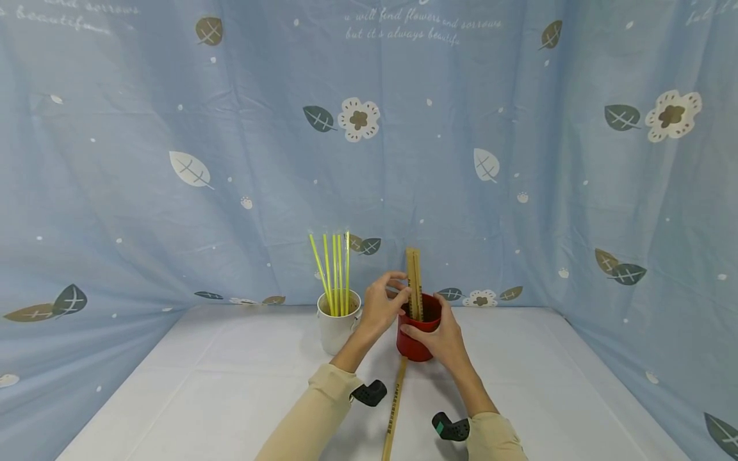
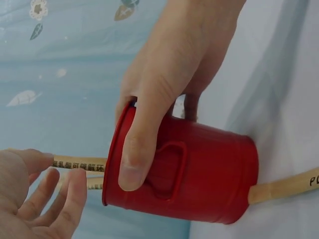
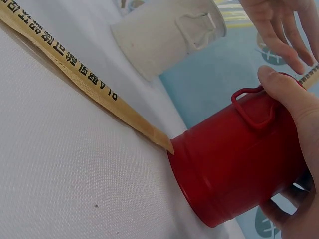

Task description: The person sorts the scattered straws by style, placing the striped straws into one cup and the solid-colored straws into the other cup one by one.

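A red metal bucket [image 1: 416, 346] with a small side handle stands upright on the white table, holding a few paper-wrapped straws [image 1: 414, 275] with black print. My right hand [image 1: 446, 333] grips the bucket's rim and side, its thumb [image 2: 134, 159] lying over the outside wall in the left wrist view. Beside those straws is my left hand [image 1: 383, 301], fingers spread and loosely bent. One of its fingertips touches a straw or sits just in front of it. Another wrapped straw [image 1: 394, 410] lies on the table, its far end against the bucket's base.
To the left stands a white bucket [image 1: 334, 336] with several thin yellow straws [image 1: 340, 275] upright in it. A blue patterned curtain [image 1: 259, 160] hangs behind the white table [image 1: 230, 384]. Black wrist devices [image 1: 369, 392] are worn on both arms.
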Action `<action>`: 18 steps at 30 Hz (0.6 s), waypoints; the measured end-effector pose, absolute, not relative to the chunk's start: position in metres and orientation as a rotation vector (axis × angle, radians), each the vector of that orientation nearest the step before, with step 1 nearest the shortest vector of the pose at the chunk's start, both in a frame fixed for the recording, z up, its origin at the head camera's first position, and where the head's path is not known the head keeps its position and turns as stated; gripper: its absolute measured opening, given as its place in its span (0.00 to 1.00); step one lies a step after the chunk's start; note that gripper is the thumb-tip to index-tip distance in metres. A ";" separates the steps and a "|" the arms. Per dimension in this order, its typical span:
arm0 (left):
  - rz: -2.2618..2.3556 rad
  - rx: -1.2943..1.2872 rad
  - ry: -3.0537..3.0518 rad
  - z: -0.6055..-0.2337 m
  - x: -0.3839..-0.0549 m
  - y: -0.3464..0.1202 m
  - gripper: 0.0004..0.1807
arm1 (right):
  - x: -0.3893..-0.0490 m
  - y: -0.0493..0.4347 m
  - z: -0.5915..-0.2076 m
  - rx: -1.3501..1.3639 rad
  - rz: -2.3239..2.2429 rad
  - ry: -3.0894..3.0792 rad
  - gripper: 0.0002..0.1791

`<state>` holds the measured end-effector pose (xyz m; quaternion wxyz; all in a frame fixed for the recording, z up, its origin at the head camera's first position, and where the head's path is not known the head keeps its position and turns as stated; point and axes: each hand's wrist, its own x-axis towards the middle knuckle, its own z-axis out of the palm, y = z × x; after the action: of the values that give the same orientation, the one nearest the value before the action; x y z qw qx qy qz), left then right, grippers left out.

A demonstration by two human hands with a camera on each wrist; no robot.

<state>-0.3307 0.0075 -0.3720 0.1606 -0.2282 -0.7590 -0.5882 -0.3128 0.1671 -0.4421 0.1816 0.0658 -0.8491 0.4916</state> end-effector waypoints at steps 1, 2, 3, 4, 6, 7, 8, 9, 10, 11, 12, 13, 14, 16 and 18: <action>-1.690 -0.660 -2.159 -0.371 -0.331 0.007 0.17 | -0.313 0.167 -0.442 0.188 1.390 -2.395 0.58; -1.700 -0.664 -2.156 -0.371 -0.331 0.007 0.17 | -0.313 0.167 -0.442 0.189 1.394 -2.393 0.58; -1.707 -0.669 -2.152 -0.370 -0.331 0.006 0.17 | -0.313 0.167 -0.442 0.191 1.398 -2.391 0.58; -1.714 -0.673 -2.147 -0.370 -0.331 0.005 0.17 | -0.313 0.167 -0.442 0.191 1.403 -2.389 0.58; -1.729 -0.675 -2.141 -0.369 -0.330 0.004 0.17 | -0.313 0.167 -0.442 0.189 1.411 -2.386 0.58; -1.732 -0.675 -2.139 -0.369 -0.330 0.004 0.17 | -0.313 0.167 -0.442 0.188 1.414 -2.386 0.58; -1.738 -0.670 -2.140 -0.369 -0.330 0.003 0.17 | -0.313 0.167 -0.442 0.186 1.417 -2.386 0.57; -1.738 -0.667 -2.140 -0.369 -0.330 0.003 0.17 | -0.312 0.167 -0.441 0.183 1.420 -2.385 0.57; -1.738 -0.666 -2.139 -0.369 -0.329 0.003 0.17 | -0.312 0.167 -0.441 0.181 1.420 -2.384 0.57; -1.736 -0.664 -2.142 -0.369 -0.329 0.002 0.17 | -0.312 0.167 -0.441 0.181 1.418 -2.385 0.57; -1.737 -0.666 -2.140 -0.369 -0.329 0.002 0.16 | -0.312 0.167 -0.442 0.181 1.416 -2.387 0.57; -1.737 -0.667 -2.138 -0.368 -0.328 0.001 0.16 | -0.312 0.167 -0.442 0.182 1.415 -2.386 0.57; -1.738 -0.669 -2.137 -0.368 -0.328 0.001 0.15 | -0.312 0.167 -0.442 0.182 1.415 -2.386 0.57; -1.738 -0.672 -2.138 -0.369 -0.327 0.000 0.15 | -0.312 0.167 -0.442 0.185 1.413 -2.386 0.56; -1.733 -0.674 -2.143 -0.369 -0.327 -0.001 0.15 | -0.312 0.167 -0.441 0.185 1.416 -2.384 0.56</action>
<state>-0.3270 -0.0014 -0.3695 0.1514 -0.2347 -0.7466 -0.6038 -0.3122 0.1667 -0.4413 0.1804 0.0654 -0.8438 0.5012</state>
